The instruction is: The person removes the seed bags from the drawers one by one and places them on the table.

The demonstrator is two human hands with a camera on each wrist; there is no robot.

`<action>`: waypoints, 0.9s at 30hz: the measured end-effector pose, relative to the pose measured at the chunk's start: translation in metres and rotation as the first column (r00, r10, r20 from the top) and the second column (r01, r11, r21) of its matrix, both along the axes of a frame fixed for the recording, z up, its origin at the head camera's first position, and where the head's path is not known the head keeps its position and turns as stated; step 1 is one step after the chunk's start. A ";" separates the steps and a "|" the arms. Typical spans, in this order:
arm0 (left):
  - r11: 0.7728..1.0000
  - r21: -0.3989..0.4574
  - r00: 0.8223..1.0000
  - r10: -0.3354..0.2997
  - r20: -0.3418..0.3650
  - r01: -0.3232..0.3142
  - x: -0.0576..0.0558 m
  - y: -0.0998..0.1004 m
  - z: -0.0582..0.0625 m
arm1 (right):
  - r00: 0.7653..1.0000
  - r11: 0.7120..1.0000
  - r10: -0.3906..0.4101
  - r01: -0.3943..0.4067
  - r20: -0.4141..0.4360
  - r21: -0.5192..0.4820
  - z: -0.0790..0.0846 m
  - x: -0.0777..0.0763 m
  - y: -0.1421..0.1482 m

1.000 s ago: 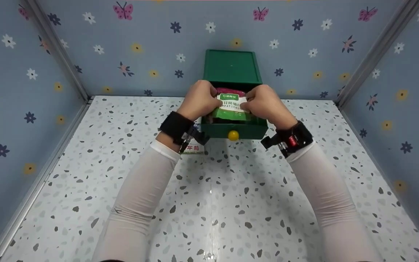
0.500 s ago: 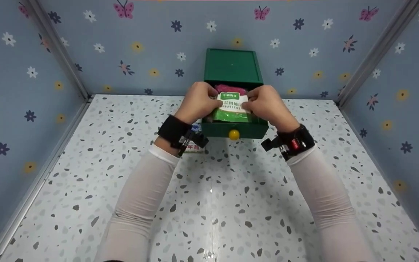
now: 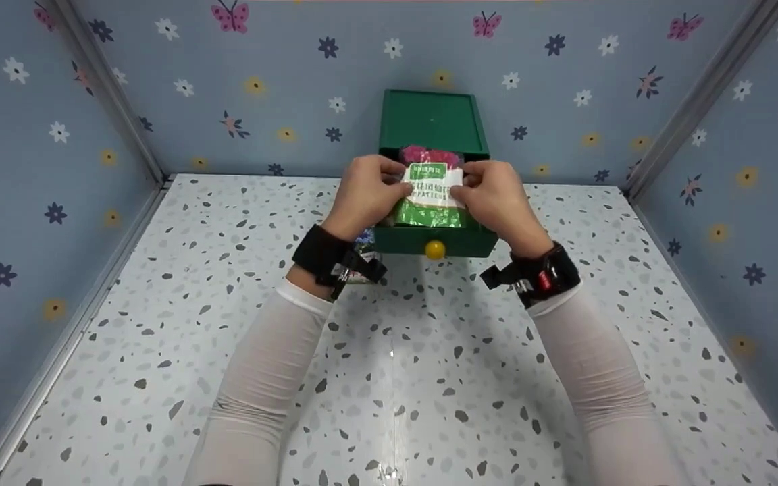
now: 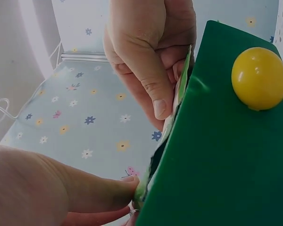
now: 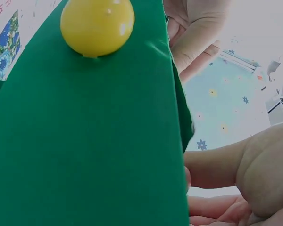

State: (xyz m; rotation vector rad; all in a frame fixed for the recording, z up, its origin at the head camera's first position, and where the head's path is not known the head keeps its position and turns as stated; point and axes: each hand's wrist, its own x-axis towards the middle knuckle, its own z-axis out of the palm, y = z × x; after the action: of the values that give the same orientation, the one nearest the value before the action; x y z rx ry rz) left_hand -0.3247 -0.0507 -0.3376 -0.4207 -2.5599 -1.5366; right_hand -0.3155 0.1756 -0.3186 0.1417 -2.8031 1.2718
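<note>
Your left hand (image 3: 365, 192) pinches the left edge of a seed packet (image 3: 428, 196), the thumb laid over its printed face and the fingers bent in behind the edge. Your right hand (image 3: 496, 196) does the same on the opposite edge, so both hands are narrow, with the film between thumb and fingers. You have the packet above and partly inside the green drawer (image 3: 399, 241), its lower end just behind the drawer's front panel and its pink-flowered top reaching back toward the cabinet (image 3: 433, 121) that the drawer juts from; whether it touches the drawer's bottom you cannot tell. On the label, a green block carries small white Chinese characters too fine to read; below it, on a white band, run larger Chinese characters, then a Latin line that reads "PATIENS" at best, its start by your left thumb and the print blurred by glare. The lowest part of the packet is shiny green. A round yellow knob (image 3: 435, 250) sits on the drawer's front. Low beside the drawer's left front corner, a second packet (image 5: 7, 52) lies on the speckled surface (image 3: 389, 378), showing blue flowers and red Chinese characters cut off at the right wrist view's edge.
</note>
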 end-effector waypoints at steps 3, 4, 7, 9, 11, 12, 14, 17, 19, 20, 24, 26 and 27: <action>1.000 0.027 1.000 0.010 -0.016 -0.010 0.000 0.001 -0.002 | 1.000 1.000 -0.020 0.020 -0.007 -0.017 -0.002 0.000 -0.001; 0.999 0.038 1.000 0.011 -0.027 -0.010 0.000 0.001 -0.003 | 1.000 0.999 -0.025 0.025 -0.008 -0.020 -0.002 0.000 -0.001; 0.997 0.072 0.998 0.014 -0.067 -0.009 0.001 0.001 -0.006 | 0.999 0.999 -0.033 0.033 -0.019 -0.030 -0.004 0.001 -0.002; 0.996 0.092 0.996 0.015 -0.092 -0.006 0.002 0.001 -0.008 | 0.999 0.999 -0.038 0.037 -0.032 -0.040 -0.004 0.003 -0.002; 0.994 0.107 0.993 0.019 -0.120 -0.006 0.002 0.001 -0.010 | 0.998 0.998 -0.045 0.042 -0.052 -0.050 -0.005 0.004 -0.003; 0.993 0.115 0.991 0.022 -0.130 -0.007 0.003 0.000 -0.011 | 0.997 0.998 -0.048 0.045 -0.064 -0.054 -0.006 0.005 -0.004; 0.992 0.129 0.988 0.030 -0.151 -0.010 0.004 0.000 -0.013 | 0.995 0.997 -0.055 0.050 -0.083 -0.063 -0.006 0.007 -0.005; 0.989 0.145 0.984 0.043 -0.173 -0.017 0.005 -0.001 -0.015 | 0.992 0.996 -0.063 0.055 -0.108 -0.074 -0.006 0.010 -0.007; 0.987 0.159 0.982 0.050 -0.185 -0.020 0.005 -0.001 -0.015 | 0.991 0.995 -0.069 0.059 -0.119 -0.087 -0.006 0.012 -0.009; 0.986 0.167 0.980 0.053 -0.192 -0.020 0.005 -0.002 -0.016 | 0.990 0.994 -0.071 0.060 -0.124 -0.093 -0.006 0.012 -0.010; 0.980 0.200 0.976 0.062 -0.209 -0.019 0.006 -0.004 -0.016 | 0.986 0.991 -0.072 0.053 -0.150 -0.122 -0.008 0.015 -0.012; 0.978 0.209 0.973 0.065 -0.220 -0.018 0.007 -0.005 -0.017 | 0.983 0.990 -0.067 0.043 -0.173 -0.134 -0.010 0.016 -0.013; 0.977 0.214 0.972 0.066 -0.226 -0.017 0.007 -0.006 -0.017 | 0.980 0.989 -0.064 0.038 -0.186 -0.141 -0.011 0.016 -0.014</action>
State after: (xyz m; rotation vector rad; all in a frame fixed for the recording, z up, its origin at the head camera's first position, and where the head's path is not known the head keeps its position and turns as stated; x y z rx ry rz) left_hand -0.3173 -0.0564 -0.3550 -0.4848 -2.1912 -1.6175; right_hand -0.2991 0.1620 -0.3294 0.1735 -2.5352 1.3557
